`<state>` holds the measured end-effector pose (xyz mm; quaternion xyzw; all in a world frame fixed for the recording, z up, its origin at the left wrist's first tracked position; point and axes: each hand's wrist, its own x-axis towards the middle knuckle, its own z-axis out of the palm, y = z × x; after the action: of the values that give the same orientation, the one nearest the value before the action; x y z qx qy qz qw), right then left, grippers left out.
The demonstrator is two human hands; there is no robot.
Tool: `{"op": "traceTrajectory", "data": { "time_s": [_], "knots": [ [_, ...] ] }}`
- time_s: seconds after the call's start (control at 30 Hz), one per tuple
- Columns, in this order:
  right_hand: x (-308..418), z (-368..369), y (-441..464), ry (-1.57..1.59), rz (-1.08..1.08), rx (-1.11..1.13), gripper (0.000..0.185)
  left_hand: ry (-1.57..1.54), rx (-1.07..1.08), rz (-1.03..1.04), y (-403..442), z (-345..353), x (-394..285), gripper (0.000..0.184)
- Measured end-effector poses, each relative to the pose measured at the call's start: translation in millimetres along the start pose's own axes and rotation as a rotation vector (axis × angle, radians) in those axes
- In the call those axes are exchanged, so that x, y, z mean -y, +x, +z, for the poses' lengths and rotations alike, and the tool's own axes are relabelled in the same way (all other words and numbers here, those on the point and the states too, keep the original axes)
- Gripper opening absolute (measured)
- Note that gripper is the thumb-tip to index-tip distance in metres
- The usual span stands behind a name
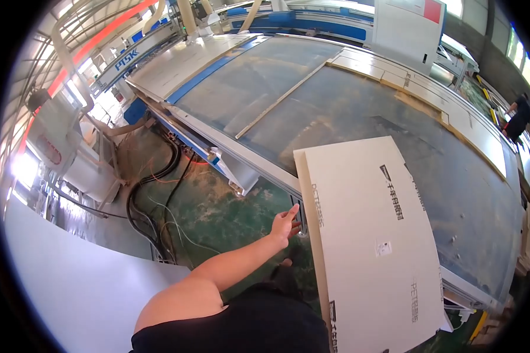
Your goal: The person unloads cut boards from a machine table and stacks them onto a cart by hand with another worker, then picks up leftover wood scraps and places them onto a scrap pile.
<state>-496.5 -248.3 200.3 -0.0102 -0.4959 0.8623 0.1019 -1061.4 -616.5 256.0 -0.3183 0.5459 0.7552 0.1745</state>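
Observation:
A large cream panel [365, 194] with printed black lettering and a small white label [383, 249] reaches from the machine table's near edge down towards my body. My left hand [285, 226] is beside the panel's left edge, with its fingers apart and nothing in them. A small gap seems to separate the fingertips from the panel. My right hand is out of view; the panel covers the area on that side.
Under the panel's far end lies the dusty grey machine table [265, 88]. White strips [418, 76] run along its far side. Black hoses [138, 200] lie on the green floor [218, 212] to the left. Another person [518, 117] is at the far right.

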Motion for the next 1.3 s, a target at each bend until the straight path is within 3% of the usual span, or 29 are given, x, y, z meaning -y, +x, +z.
{"op": "traceTrajectory", "data": {
  "time_s": [0.03, 0.07, 0.1, 0.17, 0.37, 0.53, 0.6, 0.63, 0.7, 0.77, 0.8, 0.83, 0.87, 0.9, 0.93, 1.07, 1.23, 1.3],
  "knots": [
    [4.9, 5.9, -4.2, -0.320, 0.064, -0.235, 0.079, -0.020, 0.062, -0.009, -1.2, 9.4, -0.4, 0.073],
    [22.3, 46.4, 4.9, -0.140, 0.426, -0.907, 0.080, -0.036, 0.125, -0.023, -1.4, 17.9, 0.2, 0.073],
    [24.1, 62.3, 12.0, -0.103, 0.467, -1.034, 0.080, -0.047, 0.194, -0.045, 0.3, 27.4, 2.8, 0.073],
    [26.6, 75.8, 5.7, -0.060, 0.488, -1.174, 0.082, 0.003, 0.133, -0.021, 15.5, 48.3, 21.1, 0.064],
    [10.8, 40.2, -7.5, -0.009, 0.411, -1.265, 0.086, -0.025, 0.233, -0.061, 9.7, 74.2, 33.1, 0.045],
    [31.1, -85.9, 23.1, -0.039, 0.309, -1.166, 0.091, -0.034, 0.273, -0.076, 3.5, 75.8, 29.9, 0.044],
    [46.9, -142.1, 47.3, 0.086, 0.229, -1.088, 0.091, -0.038, 0.254, -0.050, 12.4, 75.0, 33.2, 0.045],
    [66.2, -155.8, 63.5, 0.051, 0.312, -1.013, 0.095, -0.051, 0.255, -0.027, 12.6, 75.0, 33.5, 0.045],
    [73.4, -165.6, 84.7, 0.042, 0.392, -1.088, 0.098, -0.066, 0.273, -0.022, 31.4, 58.4, 46.6, 0.049],
    [35.7, -180.7, 83.7, 0.063, 0.193, -1.358, 0.090, -0.103, 0.299, -0.182, 30.7, 58.1, 40.3, 0.052],
    [42.7, -163.5, 93.8, -0.049, 0.284, -1.662, 0.081, -0.060, 0.343, -0.198, 38.7, 52.0, 42.7, 0.059],
    [48.5, -173.0, 92.4, -0.309, 0.507, -1.827, 0.080, -0.090, 0.463, -0.171, 26.1, 63.1, 36.9, 0.066],
    [63.1, -150.2, 110.9, -0.258, 0.613, -1.855, 0.070, -0.093, 0.409, -0.259, 23.9, 65.1, 17.2, 0.072],
    [55.2, -138.1, 107.1, -0.262, 0.457, -1.819, 0.065, 0.015, 0.310, -0.258, 25.4, 70.2, 0.8, 0.076],
    [48.5, -132.6, 108.9, -0.275, 0.292, -1.767, 0.060, 0.013, 0.365, -0.247, 30.9, 68.5, -6.6, 0.078],
    [120.1, -52.1, 125.7, -0.397, 0.326, -1.751, 0.067, -0.025, 0.563, -0.251, 53.4, 67.0, -14.8, 0.080],
    [146.9, 12.3, 46.4, -0.387, 0.141, -2.013, 0.076, 0.007, 0.675, -0.152, 11.0, 136.1, -1.4, 0.082],
    [126.7, 47.2, 32.4, -0.561, -0.033, -2.082, 0.079, 0.044, 0.734, -0.185, 14.9, 163.1, -9.7, 0.083]
  ]
}}
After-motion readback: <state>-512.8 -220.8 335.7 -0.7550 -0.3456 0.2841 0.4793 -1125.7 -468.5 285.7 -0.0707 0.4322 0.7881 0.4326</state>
